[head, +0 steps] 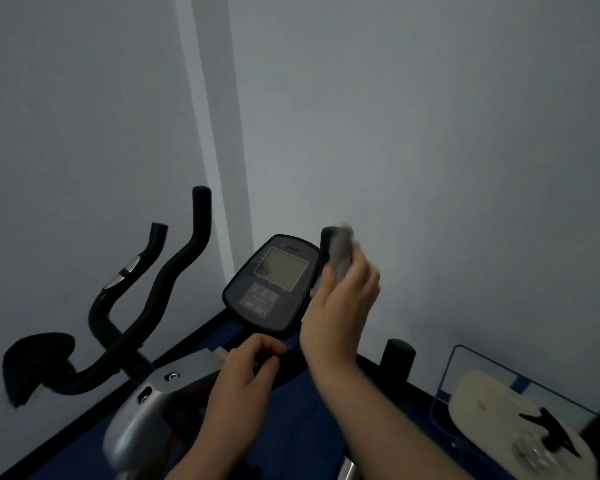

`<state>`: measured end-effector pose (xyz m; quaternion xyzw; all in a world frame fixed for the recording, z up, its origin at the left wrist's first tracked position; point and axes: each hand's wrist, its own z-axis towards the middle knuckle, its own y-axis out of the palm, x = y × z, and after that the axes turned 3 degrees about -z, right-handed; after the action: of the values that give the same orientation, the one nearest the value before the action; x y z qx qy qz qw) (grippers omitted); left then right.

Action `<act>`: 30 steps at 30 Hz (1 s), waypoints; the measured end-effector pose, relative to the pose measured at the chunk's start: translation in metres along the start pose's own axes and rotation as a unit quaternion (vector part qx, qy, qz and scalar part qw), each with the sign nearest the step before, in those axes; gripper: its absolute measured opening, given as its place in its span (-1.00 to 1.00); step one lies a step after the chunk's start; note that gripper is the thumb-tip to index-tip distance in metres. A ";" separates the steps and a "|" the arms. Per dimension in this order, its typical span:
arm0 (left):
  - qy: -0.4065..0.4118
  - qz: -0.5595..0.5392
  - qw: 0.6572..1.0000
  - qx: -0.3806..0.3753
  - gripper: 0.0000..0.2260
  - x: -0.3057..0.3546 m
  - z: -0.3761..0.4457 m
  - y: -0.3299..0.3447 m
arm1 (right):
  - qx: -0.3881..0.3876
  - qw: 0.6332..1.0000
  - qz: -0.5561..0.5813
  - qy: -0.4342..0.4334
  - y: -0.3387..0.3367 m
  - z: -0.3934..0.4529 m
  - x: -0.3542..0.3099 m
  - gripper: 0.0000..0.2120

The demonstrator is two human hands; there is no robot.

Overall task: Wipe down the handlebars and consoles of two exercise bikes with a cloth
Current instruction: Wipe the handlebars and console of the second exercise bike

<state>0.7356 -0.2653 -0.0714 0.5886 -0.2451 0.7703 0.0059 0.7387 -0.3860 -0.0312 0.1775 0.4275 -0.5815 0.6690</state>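
Item: grey cloth (342, 252), bunched, held in the right hand (340, 306). The fingers (369, 271) are curled round the cloth and round the upright right handlebar grip (327, 244) of the near bike; the black tip of the grip shows just above the cloth. The hand is motion-blurred, so how tightly it clamps cannot be told.

Item: right handlebar grip. Long axis near vertical, running from 6 o'clock up to 12 o'clock. It stands touching the cloth, just at 3 o'clock of the console (274, 282).

Item: console. Grey screen above, keypad below, tilted face up. It lies at 9 o'clock from the cloth hand, close beside it.

Item: left hand (246, 372). Fingers curled round the dark bar below the console, at 7 o'clock from the right hand; it appears to steady the bike.

Item: second bike's handlebars (174, 282), black, curved, well apart at 9 o'clock.

Judgement: the wipe runs along the grip's length; the right hand is the nearer to both the grip and the console.
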 end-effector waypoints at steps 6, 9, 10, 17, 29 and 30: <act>-0.016 -0.037 0.997 -0.065 -0.77 -0.003 -0.001 -0.017 | 0.024 0.996 0.070 0.053 -0.008 0.015 0.002 -0.66; -0.009 -0.055 0.995 -0.079 -0.75 -0.005 -0.006 -0.023 | -0.005 0.997 0.026 0.078 -0.001 0.030 -0.003 -0.67; -0.002 -0.058 0.995 -0.085 -0.74 -0.006 -0.008 -0.025 | -0.015 0.996 -0.005 0.090 0.001 0.015 0.000 -0.66; 0.016 -0.035 0.997 -0.070 -0.72 -0.025 -0.019 -0.036 | -0.045 0.974 -0.123 -0.185 -0.020 -0.025 0.000 -0.53; 0.011 -0.033 0.997 -0.073 -0.73 -0.030 -0.023 -0.039 | -0.335 0.604 -0.473 -0.547 -0.027 0.060 -0.014 -0.85; 0.011 -0.035 0.997 -0.073 -0.73 -0.030 -0.024 -0.039 | -0.329 0.611 -0.470 -0.545 -0.027 0.068 -0.022 -0.84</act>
<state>0.7351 -0.2136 -0.0889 0.5863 -0.2798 0.7562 0.0780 0.7398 -0.4291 0.0317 -0.6301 0.1714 -0.6257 0.4267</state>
